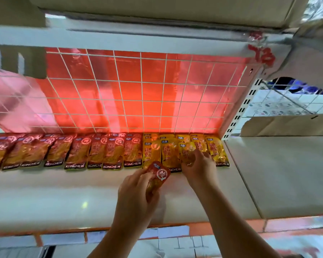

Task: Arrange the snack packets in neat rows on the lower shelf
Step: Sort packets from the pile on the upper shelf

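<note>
A row of red snack packets (75, 153) lies along the back of the white lower shelf (54, 198), continuing to the right as yellow packets (215, 151). My left hand (136, 192) grips one red packet (158, 174) just in front of the row, its top pointing toward the yellow ones. My right hand (199, 168) pinches a yellow packet (187, 155) within the yellow group, fingers curled over its lower part. Some yellow packets overlap each other.
A white wire grid with a red backing (138, 94) stands behind the packets. The upper shelf edge (119, 40) hangs overhead. A slotted upright (239, 112) and a neighbouring white shelf (287, 174) lie to the right. Price-label strip (101, 235) runs along the front edge.
</note>
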{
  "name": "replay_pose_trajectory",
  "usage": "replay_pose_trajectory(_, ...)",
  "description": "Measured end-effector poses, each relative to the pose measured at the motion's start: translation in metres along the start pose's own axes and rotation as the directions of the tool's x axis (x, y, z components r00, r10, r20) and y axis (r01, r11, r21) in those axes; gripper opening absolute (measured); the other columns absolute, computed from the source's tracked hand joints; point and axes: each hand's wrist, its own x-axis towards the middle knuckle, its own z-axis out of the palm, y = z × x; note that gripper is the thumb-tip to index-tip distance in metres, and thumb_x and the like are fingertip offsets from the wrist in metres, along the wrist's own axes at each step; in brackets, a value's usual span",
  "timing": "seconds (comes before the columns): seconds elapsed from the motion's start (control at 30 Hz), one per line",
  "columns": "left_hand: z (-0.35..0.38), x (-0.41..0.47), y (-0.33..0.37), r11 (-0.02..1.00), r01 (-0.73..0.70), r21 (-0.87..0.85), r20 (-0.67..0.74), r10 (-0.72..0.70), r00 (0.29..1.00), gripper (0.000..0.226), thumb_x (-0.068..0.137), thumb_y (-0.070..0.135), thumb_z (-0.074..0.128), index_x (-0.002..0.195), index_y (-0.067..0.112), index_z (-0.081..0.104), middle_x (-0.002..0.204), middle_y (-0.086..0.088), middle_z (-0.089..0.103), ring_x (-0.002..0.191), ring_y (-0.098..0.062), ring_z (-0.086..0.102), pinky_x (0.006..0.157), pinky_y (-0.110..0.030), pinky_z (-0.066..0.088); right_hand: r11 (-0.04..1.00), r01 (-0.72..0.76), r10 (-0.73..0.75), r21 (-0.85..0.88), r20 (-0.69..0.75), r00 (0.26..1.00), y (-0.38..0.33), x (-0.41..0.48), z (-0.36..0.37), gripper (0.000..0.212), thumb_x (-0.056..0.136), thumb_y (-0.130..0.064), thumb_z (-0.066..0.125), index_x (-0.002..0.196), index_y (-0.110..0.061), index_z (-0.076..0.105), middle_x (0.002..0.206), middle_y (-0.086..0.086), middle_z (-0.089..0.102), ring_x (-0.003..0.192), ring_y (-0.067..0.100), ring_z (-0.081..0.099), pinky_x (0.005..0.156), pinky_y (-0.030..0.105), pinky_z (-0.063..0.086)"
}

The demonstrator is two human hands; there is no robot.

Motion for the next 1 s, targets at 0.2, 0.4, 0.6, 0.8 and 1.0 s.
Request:
replay_pose_trajectory(0.2, 0.003, 0.000, -0.001, 0.999, 0.007, 0.050, 0.003, -0.007, 1.000, 0.048, 0.080, 0.048, 0.060, 0.122, 0.023, 0.065, 0.124, 0.005, 0.066, 0.107, -0.018, 0.058, 0.088, -0.044, 0.057, 1.000, -0.009, 0.009, -0.015, -0.016, 1.000, 0.003, 0.015, 0.011, 0.048, 0.080, -0.040, 0.074, 0.120, -0.017, 0.061, 0.115, 0.009, 0.060, 0.108, 0.033, 0.054, 0.090, 0.043, 0.052)
replay_pose_trajectory(0.4, 0.010, -0.001, -0.005, 0.994, 0.001, 0.107, 0.008, -0.002, 1.000, 0.050, 0.076, 0.041, 0.083, 0.120, 0.022, 0.067, 0.120, 0.006, 0.069, 0.103, -0.017, 0.061, 0.084, -0.039, 0.059, 0.999, -0.003, 0.003, -0.051, -0.002, 1.000, -0.001, 0.019, 0.014, 0.048, 0.084, -0.041, 0.073, 0.122, -0.018, 0.058, 0.118, 0.009, 0.058, 0.108, 0.032, 0.052, 0.087, 0.039, 0.049)
replay_pose_trajectory(0.6, 0.011, -0.001, -0.007, 0.995, -0.023, 0.096, -0.009, 0.024, 1.000, 0.051, 0.076, 0.043, 0.081, 0.120, 0.023, 0.067, 0.120, 0.007, 0.069, 0.103, -0.016, 0.061, 0.084, -0.038, 0.059, 0.998, 0.014, -0.015, -0.068, -0.004, 1.000, -0.001, 0.022, 0.014, 0.044, 0.085, -0.048, 0.071, 0.115, -0.018, 0.057, 0.111, 0.008, 0.058, 0.103, 0.030, 0.052, 0.084, 0.038, 0.048)
replay_pose_trajectory(0.8, 0.013, -0.002, -0.009, 0.996, -0.028, 0.082, -0.024, 0.031, 0.999, 0.049, 0.081, 0.050, 0.073, 0.123, 0.027, 0.064, 0.122, 0.010, 0.067, 0.107, -0.012, 0.060, 0.089, -0.037, 0.057, 0.997, 0.057, -0.059, -0.048, -0.033, 0.998, -0.001, 0.022, 0.012, 0.042, 0.084, -0.051, 0.069, 0.110, -0.019, 0.061, 0.105, 0.007, 0.060, 0.096, 0.029, 0.055, 0.079, 0.038, 0.051)
replay_pose_trajectory(1.0, 0.013, -0.003, -0.007, 0.996, 0.005, 0.087, -0.039, -0.001, 0.999, 0.049, 0.080, 0.049, 0.072, 0.122, 0.025, 0.064, 0.120, 0.008, 0.068, 0.104, -0.012, 0.061, 0.085, -0.038, 0.060, 0.996, 0.084, -0.086, -0.024, -0.052, 0.995, -0.001, 0.019, 0.001, 0.034, 0.086, -0.042, 0.070, 0.108, -0.018, 0.062, 0.106, 0.007, 0.060, 0.094, 0.029, 0.057, 0.079, 0.042, 0.054)
